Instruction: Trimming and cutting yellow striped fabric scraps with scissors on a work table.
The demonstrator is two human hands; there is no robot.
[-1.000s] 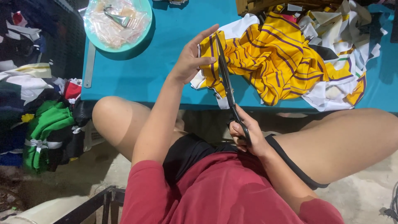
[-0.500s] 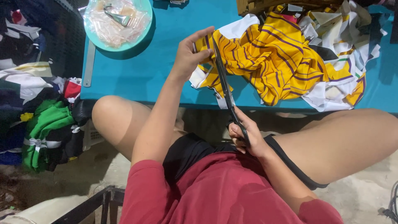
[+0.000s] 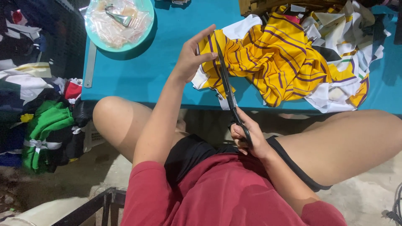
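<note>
- Cloth point(image 3: 268, 62) is what we work on: a yellow piece with purple stripes and white edging, heaped at the desk's point(image 3: 138, 79) near edge, right of middle, one corner hanging just over that edge.
- We judge it light, soft and limp; it folds and bunches on its own, so it needs tension to stay flat against a blade.
- Our left hand point(image 3: 190, 60) takes the cloth's left border, thumb and lower fingers closed on the fabric, the index finger held out straight above.
- Our right hand point(image 3: 247, 138) sits below the desk's near edge, over our lap, fingers curled tight through the handles of black scissors point(image 3: 228, 94).
- The long blades run up past the edge and lie against the cloth just beside our left hand; we cannot tell how far apart the blades stand.
- We judge the best hold to be on the hem close to the blades, with the steel scissors, stiff and weighty, taken only by the loops.
- More scraps point(image 3: 347, 33), white with yellow and dark bands, pile toward the desk's far right corner.
- A round teal bowl point(image 3: 148, 25) at the far left corner holds a crumpled clear plastic bag point(image 3: 115, 27) with a small metal tool on top.
- A grey ruler point(image 3: 90, 62) lies along the left edge.
- We see no labels or signs.
</note>
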